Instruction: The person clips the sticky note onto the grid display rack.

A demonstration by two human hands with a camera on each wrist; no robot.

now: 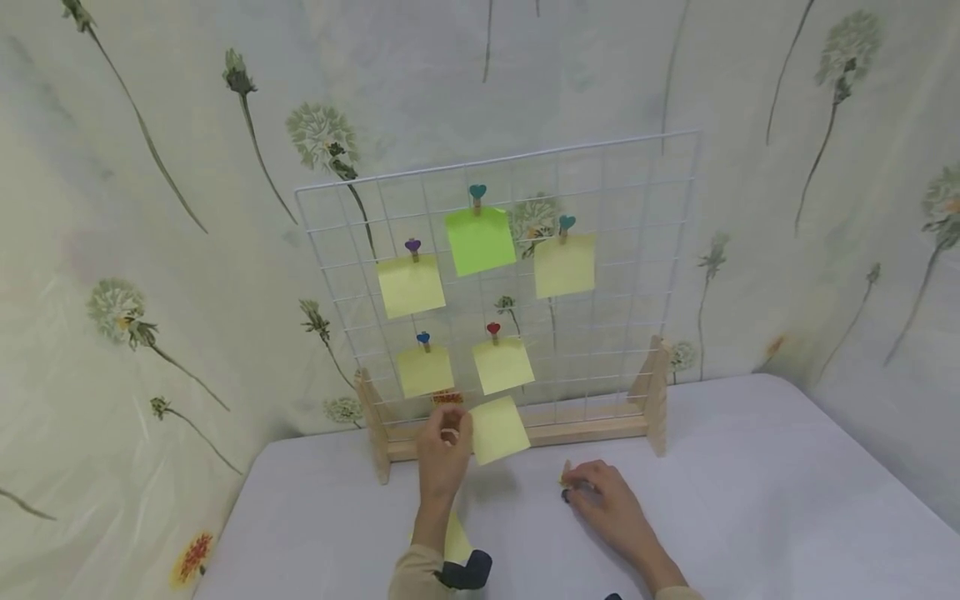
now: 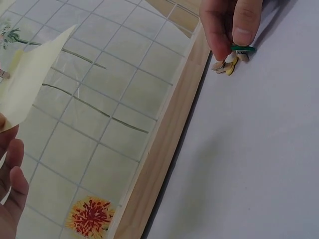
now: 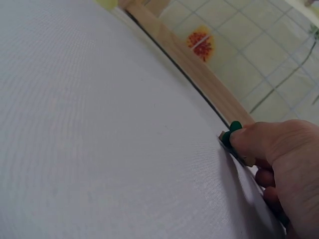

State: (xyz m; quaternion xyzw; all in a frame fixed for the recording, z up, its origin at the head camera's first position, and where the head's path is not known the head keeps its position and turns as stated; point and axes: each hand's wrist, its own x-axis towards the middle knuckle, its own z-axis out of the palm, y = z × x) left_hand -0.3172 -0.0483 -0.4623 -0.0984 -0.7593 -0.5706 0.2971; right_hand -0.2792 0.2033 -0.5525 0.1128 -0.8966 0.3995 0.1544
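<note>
My left hand (image 1: pixel 442 458) pinches a pale yellow sticky note (image 1: pixel 501 431) by its left edge, in front of the lower part of a white wire grid (image 1: pixel 592 350). Down at the table, my right hand (image 1: pixel 609 507) holds a mini clothespin with a green heart (image 2: pixel 242 49) between thumb and forefinger. A second mini clothespin with a yellow heart (image 2: pixel 231 65) lies right by those fingertips. Above the held note, a yellow note (image 1: pixel 502 367) hangs from a red-heart clothespin (image 1: pixel 493 328), and another yellow note (image 1: pixel 426 371) from a blue-heart one (image 1: pixel 423 337).
Higher on the grid hang a green note (image 1: pixel 481 242) and two yellow notes, each clipped. Wooden feet (image 1: pixel 657 400) and a wooden bar (image 1: pixel 592 430) support the grid on the white table (image 1: pixel 735 483). More yellow paper (image 1: pixel 457 542) lies under my left wrist.
</note>
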